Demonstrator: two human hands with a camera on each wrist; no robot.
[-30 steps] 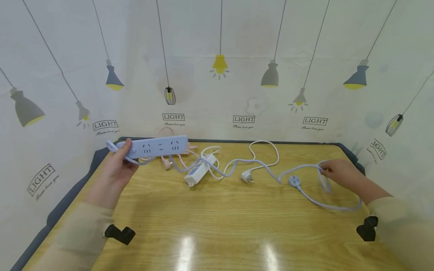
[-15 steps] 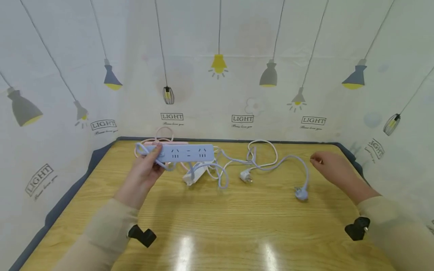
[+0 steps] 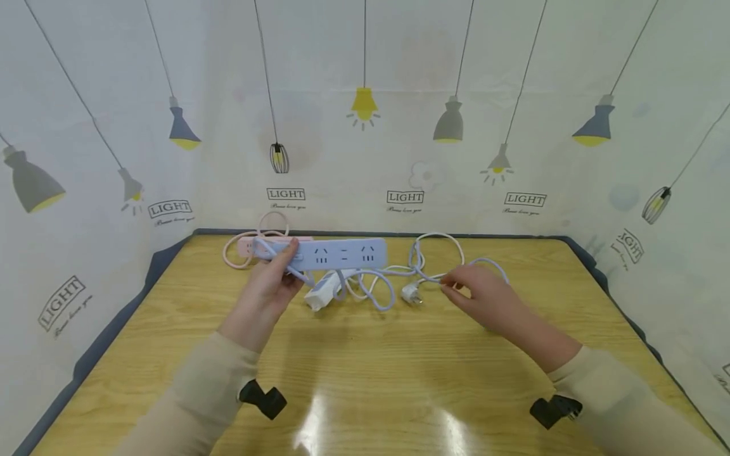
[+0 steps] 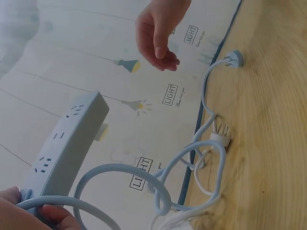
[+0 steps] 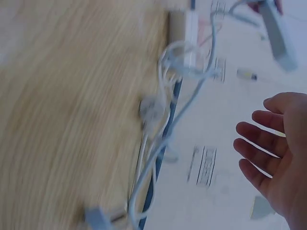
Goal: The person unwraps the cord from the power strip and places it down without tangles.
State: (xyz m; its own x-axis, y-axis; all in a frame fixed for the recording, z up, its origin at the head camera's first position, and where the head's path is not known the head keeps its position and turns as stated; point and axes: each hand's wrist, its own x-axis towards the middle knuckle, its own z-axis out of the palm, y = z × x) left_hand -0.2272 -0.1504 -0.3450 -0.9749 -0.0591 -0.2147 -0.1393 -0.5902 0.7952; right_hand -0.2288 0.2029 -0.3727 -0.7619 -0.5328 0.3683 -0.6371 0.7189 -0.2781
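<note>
My left hand [image 3: 267,291] grips one end of a pale blue power strip [image 3: 348,254], held above the table with its sockets facing me. The blue cord [image 4: 122,167] loops down from that end and runs right along the table. Its plug [image 4: 234,58] lies on the wood, hidden behind my right arm in the head view. Over the cord hangs my right hand [image 3: 479,294], its fingers [image 5: 261,136] loosely bent, with nothing in them. A white power strip [image 3: 322,292] and a white plug [image 3: 410,293] lie on the table below and beside the blue strip.
A pink power strip [image 3: 245,246] with its coiled pink cord [image 3: 227,253] lies at the back left, partly behind the blue one. White cord [image 3: 450,235] crosses the blue cord at the back. A patterned curtain [image 3: 365,164] hangs behind the wooden table [image 3: 365,367].
My left hand has carried the blue power strip to the right, uncovering part of the pink one. The right hand has let go of the blue cord and moved left.
</note>
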